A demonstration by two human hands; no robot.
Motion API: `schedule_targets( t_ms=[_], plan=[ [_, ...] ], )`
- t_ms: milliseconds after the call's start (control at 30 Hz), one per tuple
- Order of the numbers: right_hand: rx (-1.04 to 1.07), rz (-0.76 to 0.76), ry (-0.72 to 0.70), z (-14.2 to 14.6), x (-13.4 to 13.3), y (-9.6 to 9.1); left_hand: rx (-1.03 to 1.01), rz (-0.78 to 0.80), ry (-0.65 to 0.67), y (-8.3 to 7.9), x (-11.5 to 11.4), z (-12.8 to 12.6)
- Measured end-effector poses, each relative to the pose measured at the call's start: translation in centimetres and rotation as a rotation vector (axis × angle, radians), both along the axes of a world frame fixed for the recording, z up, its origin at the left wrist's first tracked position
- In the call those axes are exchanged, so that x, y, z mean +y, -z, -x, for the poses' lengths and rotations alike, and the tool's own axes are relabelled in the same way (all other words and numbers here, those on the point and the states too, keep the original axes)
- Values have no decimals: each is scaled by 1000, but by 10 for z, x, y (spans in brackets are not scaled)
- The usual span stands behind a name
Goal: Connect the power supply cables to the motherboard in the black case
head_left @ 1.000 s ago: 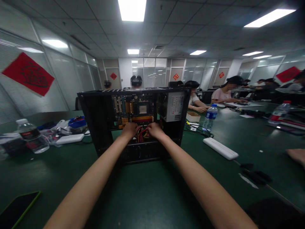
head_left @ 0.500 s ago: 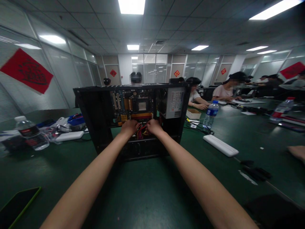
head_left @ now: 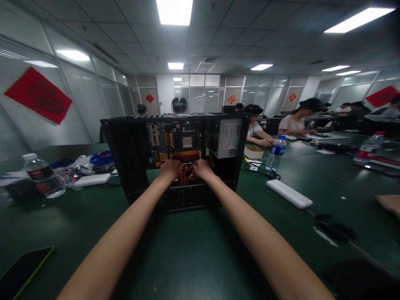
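An open black computer case [head_left: 120,156] stands on the green table in front of me. Inside it are a motherboard [head_left: 173,138] with memory slots and, at the upper right, a silver power supply [head_left: 230,138]. Below the board hangs a bundle of coloured power cables [head_left: 188,175]. My left hand [head_left: 170,170] is closed at the left side of this bundle, its fingers curled on the wires. On the right side my right hand [head_left: 202,168] pinches the same cables. Both hands face away, so the fingertips and any plug between them are partly hidden.
A large water bottle [head_left: 43,175] and a white power bank [head_left: 93,180] lie left; a phone [head_left: 26,271] is at the near left. Right of the case are a blue-capped bottle [head_left: 276,154], a small box [head_left: 253,151] and a white power strip [head_left: 289,193]. Other people sit farther back.
The view has shifted slightly, so the case and table appear a little lower. Both hands stay at the cables with only very small movement.
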State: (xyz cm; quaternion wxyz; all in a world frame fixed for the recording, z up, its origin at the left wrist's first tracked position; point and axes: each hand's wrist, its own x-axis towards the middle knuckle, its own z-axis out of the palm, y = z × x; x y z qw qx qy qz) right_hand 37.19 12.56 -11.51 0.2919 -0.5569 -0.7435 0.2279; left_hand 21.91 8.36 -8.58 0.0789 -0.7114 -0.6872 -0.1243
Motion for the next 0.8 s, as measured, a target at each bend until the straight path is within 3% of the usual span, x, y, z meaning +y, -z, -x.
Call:
schedule_targets(
  t_ms=[400,600,800],
  plan=[
    [-241,-213,28,-3,-33,-19,-19,-115,21,-5,-13,-4],
    [-471,-423,31,-2,-53,-26,-27,-153,102,-7,-17,-6],
    [-458,-398,-7,-3,-56,-24,-46,-184,217,-10,-21,-5]
  ],
)
